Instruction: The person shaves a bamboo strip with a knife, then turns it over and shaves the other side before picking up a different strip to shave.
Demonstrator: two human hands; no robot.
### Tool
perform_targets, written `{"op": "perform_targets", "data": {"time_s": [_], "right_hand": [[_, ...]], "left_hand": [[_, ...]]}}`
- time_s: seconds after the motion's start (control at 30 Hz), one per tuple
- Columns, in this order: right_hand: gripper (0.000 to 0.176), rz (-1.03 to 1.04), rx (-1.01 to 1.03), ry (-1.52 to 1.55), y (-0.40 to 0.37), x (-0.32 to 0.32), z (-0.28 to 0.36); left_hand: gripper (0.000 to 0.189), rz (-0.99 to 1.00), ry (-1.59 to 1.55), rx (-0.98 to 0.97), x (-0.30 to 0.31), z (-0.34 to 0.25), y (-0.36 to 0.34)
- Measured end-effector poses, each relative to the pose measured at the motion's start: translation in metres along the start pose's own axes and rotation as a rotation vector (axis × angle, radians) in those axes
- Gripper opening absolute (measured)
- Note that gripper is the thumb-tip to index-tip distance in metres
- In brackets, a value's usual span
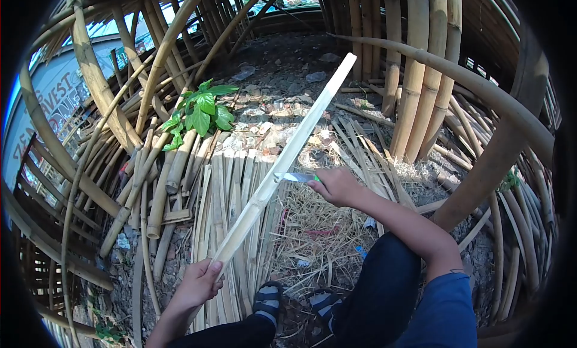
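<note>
A long split bamboo strip (293, 145) slants up and away to the right, its pale inner face toward me. My left hand (199, 283) is closed around its near end. In my right hand (336, 186) is a knife (294, 177) with a green handle, the fingers wrapped round it. The blade lies across the strip near its middle, its tip at the strip's left edge. Under the strip, several split bamboo slats (225, 192) lie side by side on the ground.
Thick bamboo poles (415, 77) stand at the right, and a bent pole (481, 86) crosses in front of them. Bamboo stalks (129, 198) are piled at the left beside a leafy plant (201, 110). Shavings (318, 240) cover the ground before my sandalled feet (267, 303).
</note>
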State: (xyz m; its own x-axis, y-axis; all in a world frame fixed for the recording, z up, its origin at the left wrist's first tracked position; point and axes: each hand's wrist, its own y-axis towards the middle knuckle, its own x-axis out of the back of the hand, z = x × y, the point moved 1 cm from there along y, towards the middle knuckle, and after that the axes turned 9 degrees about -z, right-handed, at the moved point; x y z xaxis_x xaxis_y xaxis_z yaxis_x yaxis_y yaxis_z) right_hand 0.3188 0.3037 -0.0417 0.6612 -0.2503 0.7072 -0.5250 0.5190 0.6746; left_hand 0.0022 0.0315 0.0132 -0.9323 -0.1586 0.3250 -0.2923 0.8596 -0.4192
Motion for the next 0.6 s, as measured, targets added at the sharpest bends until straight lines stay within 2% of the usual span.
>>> {"op": "perform_targets", "data": {"time_s": [0.03,0.07,0.17,0.2,0.27,0.3,0.33,0.4,0.43,0.5,0.6], "right_hand": [[0.056,0.05,-0.078,0.083,0.002,-0.005,0.003],[0.056,0.049,-0.07,0.083,0.007,-0.007,0.007],[0.056,0.385,-0.458,0.646,0.017,-0.013,0.021],[0.056,0.388,-0.455,0.649,0.022,-0.009,0.029],[0.054,0.559,-0.688,0.987,0.028,-0.002,0.044],[0.053,0.597,-0.689,1.117,0.029,-0.005,0.043],[0.053,0.597,-0.689,1.119,0.028,-0.01,0.043],[0.058,0.38,-0.398,0.699,0.033,-0.016,0.05],[0.058,0.379,-0.401,0.701,0.036,-0.013,0.055],[0.056,0.317,-0.16,0.338,0.042,-0.004,0.07],[0.056,0.298,-0.123,0.244,0.045,-0.012,0.08]], "left_hand": [[0.036,-0.002,-0.017,-0.004,0.002,0.002,0.002],[0.036,-0.008,-0.021,-0.008,0.003,0.003,0.004],[0.042,0.013,-0.077,0.007,0.008,0.005,0.007],[0.042,0.031,-0.108,0.024,0.008,0.004,0.006],[0.043,0.049,-0.139,0.043,0.008,0.002,0.006],[0.043,0.046,-0.136,0.033,0.008,0.001,0.006],[0.044,0.044,-0.133,0.023,0.007,0.0,0.005],[0.041,0.027,-0.141,0.03,0.007,0.0,0.005],[0.039,0.013,-0.151,0.036,0.006,0.0,0.006],[0.039,0.027,-0.141,0.032,0.004,0.004,0.007],[0.038,0.035,-0.119,0.015,0.002,0.005,0.006]]}}
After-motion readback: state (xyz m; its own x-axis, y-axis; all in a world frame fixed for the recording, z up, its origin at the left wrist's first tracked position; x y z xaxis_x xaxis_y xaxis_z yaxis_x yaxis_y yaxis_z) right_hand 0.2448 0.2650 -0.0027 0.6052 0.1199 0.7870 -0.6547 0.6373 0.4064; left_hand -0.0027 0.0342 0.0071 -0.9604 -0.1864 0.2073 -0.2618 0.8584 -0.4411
